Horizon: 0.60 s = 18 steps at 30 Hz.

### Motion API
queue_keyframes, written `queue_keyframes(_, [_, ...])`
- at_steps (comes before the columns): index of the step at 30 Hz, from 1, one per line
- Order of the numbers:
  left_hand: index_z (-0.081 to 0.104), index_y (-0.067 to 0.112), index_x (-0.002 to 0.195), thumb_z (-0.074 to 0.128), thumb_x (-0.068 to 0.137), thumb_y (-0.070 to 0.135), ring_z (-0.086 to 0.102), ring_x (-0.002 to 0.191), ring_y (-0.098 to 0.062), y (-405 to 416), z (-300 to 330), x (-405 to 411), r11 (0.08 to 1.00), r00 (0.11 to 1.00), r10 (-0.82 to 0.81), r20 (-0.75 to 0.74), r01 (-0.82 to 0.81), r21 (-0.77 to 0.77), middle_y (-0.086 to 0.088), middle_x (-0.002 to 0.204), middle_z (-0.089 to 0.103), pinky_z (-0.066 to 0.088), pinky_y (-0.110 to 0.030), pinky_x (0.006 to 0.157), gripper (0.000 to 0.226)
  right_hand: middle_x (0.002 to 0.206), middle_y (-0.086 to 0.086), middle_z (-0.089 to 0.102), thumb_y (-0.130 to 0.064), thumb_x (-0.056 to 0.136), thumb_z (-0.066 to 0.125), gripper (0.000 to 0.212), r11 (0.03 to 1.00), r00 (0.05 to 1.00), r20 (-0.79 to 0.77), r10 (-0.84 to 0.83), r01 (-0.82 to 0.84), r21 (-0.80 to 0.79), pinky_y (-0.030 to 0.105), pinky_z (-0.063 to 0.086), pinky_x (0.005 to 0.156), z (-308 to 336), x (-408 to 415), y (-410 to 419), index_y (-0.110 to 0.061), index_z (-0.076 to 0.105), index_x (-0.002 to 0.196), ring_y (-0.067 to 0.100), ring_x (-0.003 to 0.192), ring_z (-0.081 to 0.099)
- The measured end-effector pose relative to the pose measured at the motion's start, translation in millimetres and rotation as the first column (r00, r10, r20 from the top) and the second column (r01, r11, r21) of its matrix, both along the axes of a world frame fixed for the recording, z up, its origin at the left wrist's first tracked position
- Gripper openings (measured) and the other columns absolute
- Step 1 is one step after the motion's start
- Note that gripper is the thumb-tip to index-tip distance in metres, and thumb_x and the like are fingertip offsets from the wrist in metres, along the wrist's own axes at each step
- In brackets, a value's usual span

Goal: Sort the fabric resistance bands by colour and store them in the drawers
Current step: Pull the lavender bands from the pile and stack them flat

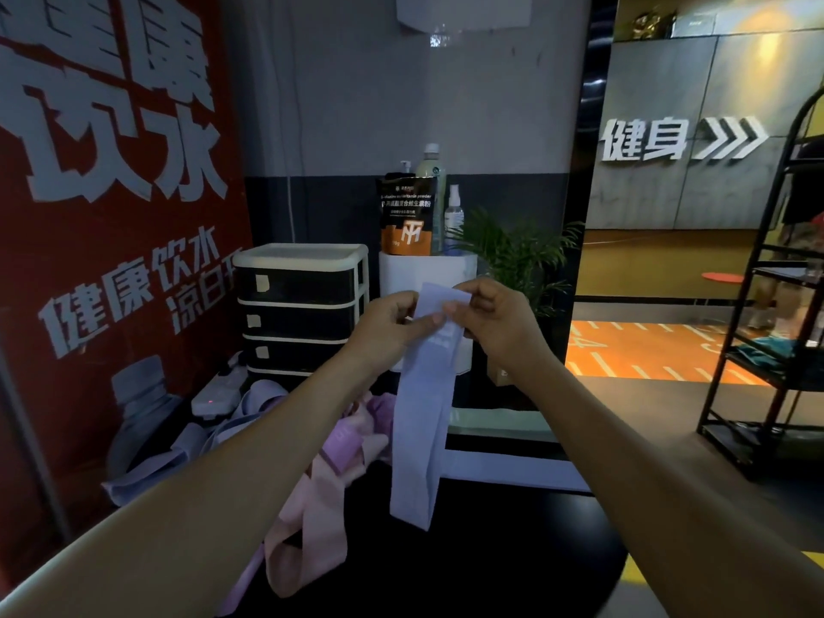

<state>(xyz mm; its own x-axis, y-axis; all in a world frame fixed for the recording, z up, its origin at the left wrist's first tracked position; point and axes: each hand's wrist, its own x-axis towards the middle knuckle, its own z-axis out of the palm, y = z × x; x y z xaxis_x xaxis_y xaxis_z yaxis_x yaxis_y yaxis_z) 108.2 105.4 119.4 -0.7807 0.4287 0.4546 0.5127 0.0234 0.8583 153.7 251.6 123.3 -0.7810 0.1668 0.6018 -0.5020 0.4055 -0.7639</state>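
Note:
A pale lavender fabric band (pixel 421 421) hangs lengthwise in front of me, held up at its top end. My left hand (pixel 392 321) pinches its left edge and my right hand (pixel 495 316) pinches its right edge, both at chest height above the dark counter (pixel 490 550). Below, a heap of pink bands (pixel 321 483) and more lavender bands (pixel 178 448) lies on the counter, partly hidden by my left forearm. A black drawer unit with a white frame (pixel 298 310) stands at the back left, all three of its drawers closed.
A white box (pixel 428 269) behind the band carries a black-and-orange pouch (pixel 405 214), a bottle and a spray bottle. A potted plant (pixel 521 256) stands to its right, a power strip (pixel 218 390) beside the drawers. A black metal rack (pixel 767 305) rises at far right.

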Motion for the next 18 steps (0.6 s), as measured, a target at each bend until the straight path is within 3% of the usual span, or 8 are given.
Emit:
queue_keyframes(2, [0.065,0.010,0.104,0.066,0.083,0.011,0.064,0.085,-0.016,7.0,2.2,0.9,1.000,1.000,-0.007,0.004,0.007,-0.017,-0.007,0.099,0.069,0.052,-0.032,0.081,0.021,0.083,0.022,0.065,-0.010,0.086,0.064,0.014,0.997,0.998,-0.032,-0.056,0.057,0.050,0.039,0.051,0.071,5.0,-0.9,7.4,0.004,0.066,0.089,0.032,0.070,0.058])
queue_keyframes(6, [0.065,0.013,0.098,0.069,0.080,0.004,0.064,0.086,-0.015,22.4,-6.8,7.4,0.993,0.995,-0.087,0.051,0.090,-0.078,-0.003,0.096,0.068,0.054,-0.028,0.080,0.021,0.075,0.019,0.061,-0.009,0.087,0.063,0.012,0.992,0.991,-0.051,-0.124,0.123,-0.014,0.031,0.043,0.063,11.1,2.5,19.7,0.002,0.066,0.084,0.020,0.064,0.051])
queue_keyframes(8, [0.063,0.016,0.093,0.069,0.080,0.004,0.063,0.087,-0.012,29.6,-21.0,8.6,0.966,0.984,-0.157,0.084,0.170,-0.193,0.002,0.096,0.067,0.053,-0.027,0.079,0.019,0.072,0.015,0.059,-0.008,0.087,0.062,0.010,0.976,0.979,-0.045,-0.197,0.192,-0.098,0.028,0.039,0.061,12.7,5.3,28.7,0.000,0.065,0.083,0.019,0.062,0.048])
queue_keyframes(10, [0.062,0.012,0.101,0.069,0.082,0.007,0.061,0.099,-0.019,37.3,-39.8,5.9,0.925,0.980,-0.162,0.115,0.192,-0.329,-0.003,0.107,0.065,0.049,-0.031,0.083,0.021,0.070,0.013,0.057,-0.008,0.087,0.062,0.007,0.946,0.963,-0.004,-0.270,0.265,-0.185,0.028,0.039,0.060,10.1,6.8,42.5,-0.006,0.064,0.081,0.019,0.062,0.047])
queue_keyframes(12, [0.060,0.007,0.112,0.067,0.084,0.008,0.059,0.104,-0.018,42.3,-55.8,4.5,0.881,0.977,-0.148,0.154,0.201,-0.429,-0.005,0.113,0.062,0.047,-0.025,0.081,0.029,0.066,0.012,0.055,-0.009,0.087,0.061,0.008,0.912,0.945,0.060,-0.321,0.325,-0.250,0.032,0.041,0.060,1.7,6.9,59.2,-0.006,0.064,0.081,0.021,0.061,0.048])
queue_keyframes(14, [0.062,0.004,0.111,0.067,0.084,0.006,0.056,0.096,-0.010,44.0,-67.6,4.2,0.835,0.971,-0.163,0.172,0.229,-0.500,-0.001,0.105,0.061,0.044,-0.020,0.074,0.028,0.066,0.012,0.055,-0.009,0.087,0.061,0.012,0.879,0.924,0.130,-0.360,0.383,-0.286,0.035,0.042,0.062,-11.9,7.6,75.6,-0.008,0.063,0.075,0.022,0.063,0.048])
queue_keyframes(16, [0.065,0.006,0.085,0.069,0.081,0.006,0.052,0.075,0.001,41.4,-78.3,-0.2,0.763,0.981,-0.135,0.141,0.193,-0.616,0.001,0.080,0.058,0.037,-0.015,0.060,0.006,0.065,0.011,0.055,-0.009,0.085,0.061,0.021,0.837,0.895,0.206,-0.396,0.444,-0.321,0.040,0.045,0.065,-28.7,8.9,91.0,-0.015,0.061,0.065,0.024,0.066,0.049])
queue_keyframes(18, [0.048,0.014,0.064,0.069,0.082,0.012,0.037,0.055,0.001,37.6,-88.1,-4.8,0.660,0.991,-0.100,0.084,0.130,-0.740,0.007,0.062,0.040,0.026,-0.014,0.047,0.028,0.067,0.011,0.056,-0.009,0.083,0.060,0.023,0.788,0.866,0.270,-0.421,0.497,-0.364,0.046,0.050,0.071,-45.8,11.2,104.9,-0.019,0.060,0.062,0.028,0.070,0.052])
